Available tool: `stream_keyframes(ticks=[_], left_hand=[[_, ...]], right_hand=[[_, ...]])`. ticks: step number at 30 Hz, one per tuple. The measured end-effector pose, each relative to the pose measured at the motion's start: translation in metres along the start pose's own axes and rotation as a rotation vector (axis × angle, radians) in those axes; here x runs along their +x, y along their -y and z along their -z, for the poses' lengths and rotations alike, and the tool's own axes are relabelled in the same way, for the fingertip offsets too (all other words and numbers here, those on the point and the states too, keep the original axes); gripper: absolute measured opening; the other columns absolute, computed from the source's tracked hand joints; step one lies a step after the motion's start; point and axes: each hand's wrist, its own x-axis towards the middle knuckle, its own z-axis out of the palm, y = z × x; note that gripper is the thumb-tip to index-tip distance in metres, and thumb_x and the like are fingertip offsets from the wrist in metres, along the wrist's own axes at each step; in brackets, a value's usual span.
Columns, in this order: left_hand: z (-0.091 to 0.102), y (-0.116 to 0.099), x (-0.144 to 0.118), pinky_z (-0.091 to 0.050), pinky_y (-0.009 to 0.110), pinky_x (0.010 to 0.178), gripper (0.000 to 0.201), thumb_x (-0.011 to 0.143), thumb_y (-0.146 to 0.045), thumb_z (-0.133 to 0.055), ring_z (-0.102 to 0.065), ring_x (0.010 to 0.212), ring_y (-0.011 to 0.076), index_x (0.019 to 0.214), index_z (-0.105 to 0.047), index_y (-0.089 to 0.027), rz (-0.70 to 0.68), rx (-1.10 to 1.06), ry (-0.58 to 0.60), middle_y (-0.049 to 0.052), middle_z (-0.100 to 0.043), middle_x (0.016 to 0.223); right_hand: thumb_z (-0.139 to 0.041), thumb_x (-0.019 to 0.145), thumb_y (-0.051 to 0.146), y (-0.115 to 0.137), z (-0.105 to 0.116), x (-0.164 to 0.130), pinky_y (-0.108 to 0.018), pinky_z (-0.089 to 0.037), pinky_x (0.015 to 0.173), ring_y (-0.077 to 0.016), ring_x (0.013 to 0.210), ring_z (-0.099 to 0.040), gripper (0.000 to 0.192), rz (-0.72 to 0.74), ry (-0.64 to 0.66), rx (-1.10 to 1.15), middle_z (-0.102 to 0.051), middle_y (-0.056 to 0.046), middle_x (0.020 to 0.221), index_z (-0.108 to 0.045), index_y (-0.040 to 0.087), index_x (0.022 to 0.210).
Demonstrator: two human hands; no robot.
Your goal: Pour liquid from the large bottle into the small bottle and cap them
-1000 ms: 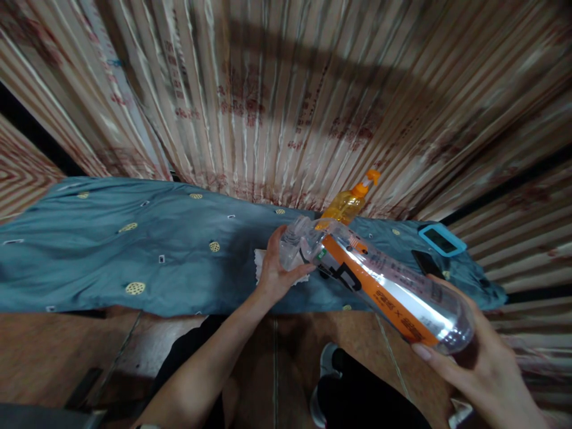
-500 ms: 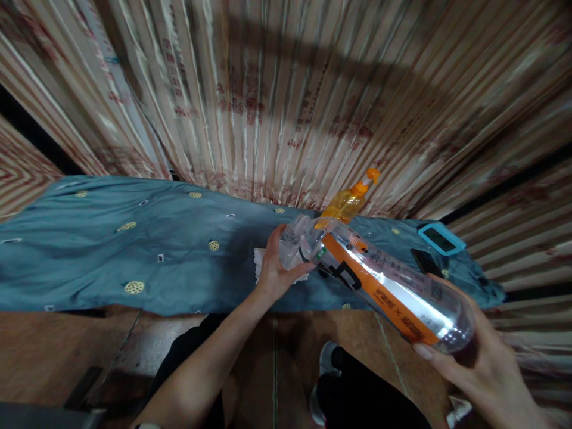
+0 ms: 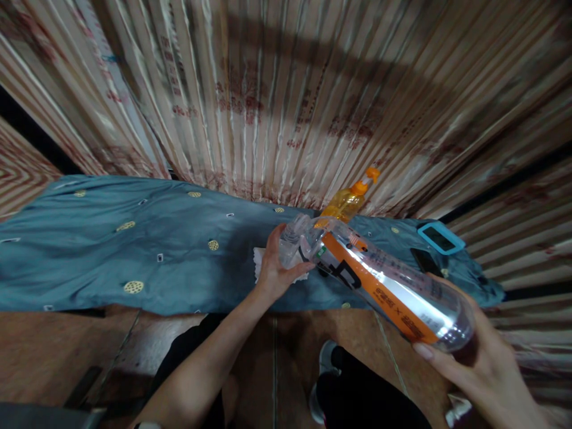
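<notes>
My right hand [image 3: 480, 363] is wrapped round the base of a large clear plastic bottle [image 3: 393, 289] with an orange and silver label. The bottle lies slanted in the air, its narrow end toward the left and its base lower right. My left hand [image 3: 276, 268] is closed round a small clear ridged container [image 3: 292, 241] at the bottle's narrow end. Whether the two touch or one sits inside the other, I cannot tell. Beneath my left hand, a white scalloped-edged sheet [image 3: 258, 262] lies partly hidden on the cloth.
A blue-green patterned cloth [image 3: 102, 238] covers the long narrow surface. Behind the bottle stands an orange pump bottle [image 3: 346, 202] of yellow liquid. At the right lie a blue-framed device [image 3: 441, 238] and a dark phone-like object [image 3: 423, 261]. A pleated curtain [image 3: 277, 107] hangs behind.
Almost nothing differs. Both hands keep the bottle and the clear container in the same place, with only a very slight shift of the view.
</notes>
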Motion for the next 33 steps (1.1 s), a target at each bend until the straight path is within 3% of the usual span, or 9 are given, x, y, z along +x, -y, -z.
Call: stream_keyframes(ticks=[9,15,17,23,29,33], left_hand=[[0.0005,-0.0034,0.0007,-0.041,0.057,0.118,0.099,0.064,-0.066,-0.086,-0.054,0.137,0.0376,0.143,-0.044,-0.022,0.005,0.015,0.007,0.017,-0.056,0.146],[-0.0015,0.0015,0.0007,-0.040,0.061,0.117,0.097,0.065,-0.067,-0.085,-0.054,0.136,0.0382,0.143,-0.045,-0.023,-0.025,-0.016,-0.001,0.016,-0.056,0.145],[-0.0017,0.0026,0.0004,-0.040,0.061,0.117,0.098,0.065,-0.065,-0.086,-0.054,0.136,0.0384,0.143,-0.045,-0.023,-0.030,-0.013,-0.003,0.016,-0.056,0.145],[-0.0002,0.0032,-0.0008,-0.040,0.058,0.118,0.098,0.067,-0.063,-0.086,-0.053,0.138,0.0376,0.145,-0.043,-0.022,-0.017,0.007,0.012,0.016,-0.055,0.147],[0.0011,0.0032,-0.0003,-0.038,0.061,0.119,0.100,0.066,-0.066,-0.085,-0.051,0.140,0.0392,0.145,-0.043,-0.021,-0.020,0.008,0.024,0.018,-0.053,0.148],[0.0001,0.0023,-0.0004,-0.039,0.057,0.119,0.099,0.066,-0.063,-0.087,-0.052,0.139,0.0376,0.145,-0.044,-0.022,-0.014,0.020,0.009,0.016,-0.054,0.147]], right_hand=[[-0.070,0.089,0.064,-0.0014,0.0002,-0.0028,-0.045,-0.054,0.106,-0.0354,0.126,-0.060,0.070,0.011,0.010,0.022,-0.058,-0.008,0.141,-0.053,0.026,0.146],[-0.071,0.082,0.074,0.0003,-0.0019,-0.0014,-0.064,-0.040,0.114,-0.0454,0.132,-0.052,0.097,-0.050,-0.014,0.008,-0.051,-0.013,0.149,-0.042,0.019,0.156],[-0.071,0.079,0.076,0.0023,-0.0022,0.0001,-0.064,-0.039,0.115,-0.0459,0.132,-0.051,0.102,-0.039,-0.042,-0.005,-0.048,-0.014,0.151,-0.040,0.018,0.158],[-0.077,0.078,0.069,0.0059,-0.0001,0.0011,-0.044,-0.060,0.092,-0.0388,0.115,-0.062,0.089,-0.084,-0.062,0.059,-0.057,-0.015,0.136,-0.051,0.016,0.145],[-0.076,0.082,0.067,0.0056,0.0017,0.0027,-0.039,-0.062,0.085,-0.0335,0.102,-0.068,0.072,-0.004,-0.058,0.048,-0.064,-0.012,0.119,-0.057,0.017,0.130],[-0.074,0.085,0.067,0.0036,0.0022,0.0028,-0.037,-0.061,0.088,-0.0321,0.106,-0.067,0.071,0.009,-0.046,0.021,-0.063,-0.011,0.124,-0.057,0.019,0.133]])
